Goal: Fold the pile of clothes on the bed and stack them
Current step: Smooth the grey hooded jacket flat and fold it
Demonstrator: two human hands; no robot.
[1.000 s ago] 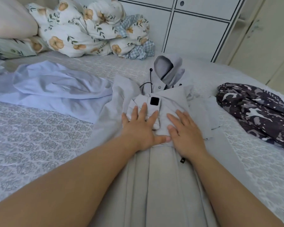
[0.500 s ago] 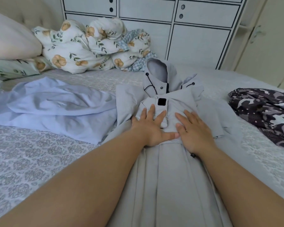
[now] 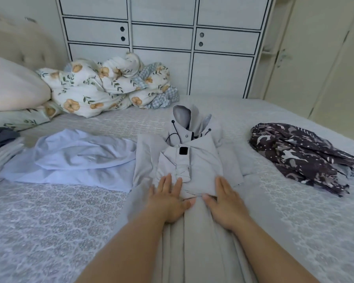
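Now our left hand (image 3: pixel 168 198) and right hand (image 3: pixel 225 201) have slid down the grey hooded jacket (image 3: pixel 194 164) at frame centre, fingers flat, gripping nothing; smoothing nearly finished.

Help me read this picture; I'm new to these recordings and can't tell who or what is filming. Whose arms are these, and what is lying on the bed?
There is no machine here. A person wears a wide-angle camera on the head, looking forward and down, so the two bare arms coming in from the bottom are their own. The left hand and right hand lie flat, fingers straight, pressing on a pale grey hooded jacket whose sleeves are folded across its chest. Neither hand grips anything. The jacket is spread on a bed with a patterned cover. To its left lies a crumpled light blue garment; to its right, a dark patterned garment. At the far end sit a floral quilt and pillows, with white cabinets behind.
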